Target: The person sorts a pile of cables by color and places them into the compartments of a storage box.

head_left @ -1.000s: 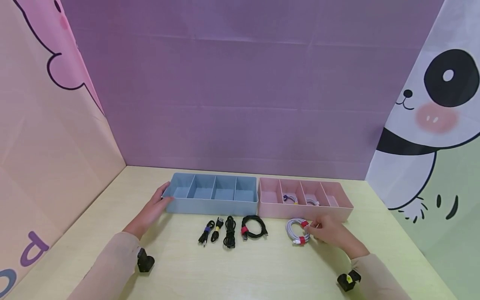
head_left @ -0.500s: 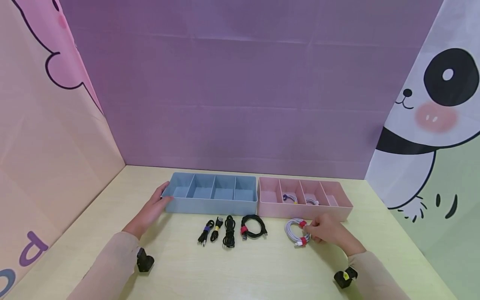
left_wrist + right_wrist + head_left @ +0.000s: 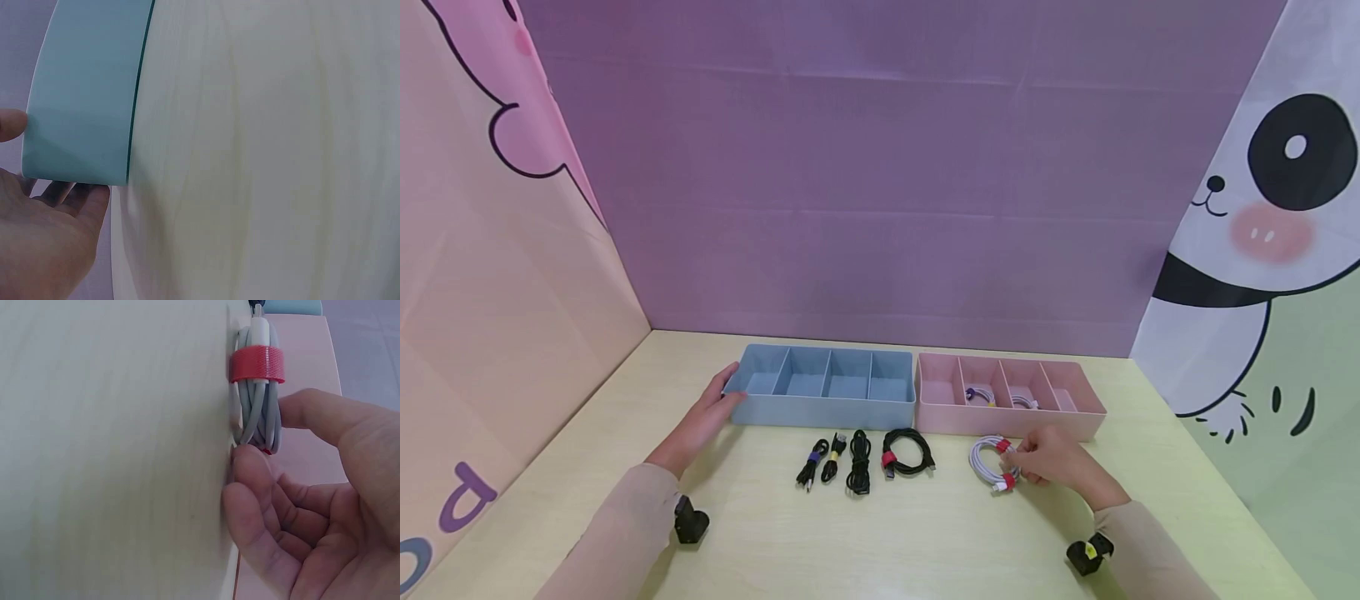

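Observation:
In the head view, my left hand [image 3: 706,418] rests against the left end of a blue four-compartment organizer box [image 3: 827,412]. Its thumb lies at the rim and its relaxed fingers touch the end wall of the blue box [image 3: 87,94] in the left wrist view. My right hand [image 3: 1060,461] pinches the right side of a coiled white-grey charging cable [image 3: 981,461] between thumb and fingers. Two red straps bind that coil. Up close, in the right wrist view, the cable [image 3: 270,422] stands on edge, one red strap [image 3: 257,364] around it and a white connector.
A pink four-compartment box [image 3: 1000,422] adjoins the blue one. Its two middle compartments hold coiled cables [image 3: 1024,403]. Bundled black cables lie in front: blue-strapped [image 3: 808,471], yellow-strapped [image 3: 833,458], a long bundle [image 3: 860,467] and a red-strapped ring [image 3: 917,471]. Printed cloth walls surround the table.
My right hand has shifted slightly left, and the white-grey cable coil has moved a little left with it. My left hand stays at the blue box.

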Demonstrator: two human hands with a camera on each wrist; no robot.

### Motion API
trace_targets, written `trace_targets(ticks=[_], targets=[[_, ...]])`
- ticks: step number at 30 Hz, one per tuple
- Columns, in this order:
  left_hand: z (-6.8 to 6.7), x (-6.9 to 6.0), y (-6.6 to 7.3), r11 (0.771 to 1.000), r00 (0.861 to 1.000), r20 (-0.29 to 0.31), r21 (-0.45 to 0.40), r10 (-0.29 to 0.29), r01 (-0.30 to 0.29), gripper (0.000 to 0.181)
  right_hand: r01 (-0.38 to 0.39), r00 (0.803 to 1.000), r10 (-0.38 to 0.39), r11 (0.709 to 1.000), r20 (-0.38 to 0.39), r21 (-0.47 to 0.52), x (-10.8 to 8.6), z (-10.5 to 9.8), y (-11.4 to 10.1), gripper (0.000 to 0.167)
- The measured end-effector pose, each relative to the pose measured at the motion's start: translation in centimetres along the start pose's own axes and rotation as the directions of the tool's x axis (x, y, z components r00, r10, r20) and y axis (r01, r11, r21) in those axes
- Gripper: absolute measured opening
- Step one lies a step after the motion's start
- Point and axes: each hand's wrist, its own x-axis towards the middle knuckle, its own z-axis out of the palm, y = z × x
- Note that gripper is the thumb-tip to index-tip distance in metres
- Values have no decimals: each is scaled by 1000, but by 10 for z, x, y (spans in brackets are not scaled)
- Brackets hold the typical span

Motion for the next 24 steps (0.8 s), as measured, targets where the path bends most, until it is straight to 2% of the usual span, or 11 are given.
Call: trace_targets(ticks=[15, 24], targets=[[0, -2, 1, 1000, 1000, 9, -3, -7, 7, 73, 8, 1000, -9, 999, -12, -36, 1, -1, 2, 25], [0, -1, 0, 1000, 1000, 12, -2, -26, 26, 73, 26, 999, -26, 1000, -23, 3, 1, -4, 0, 19]])
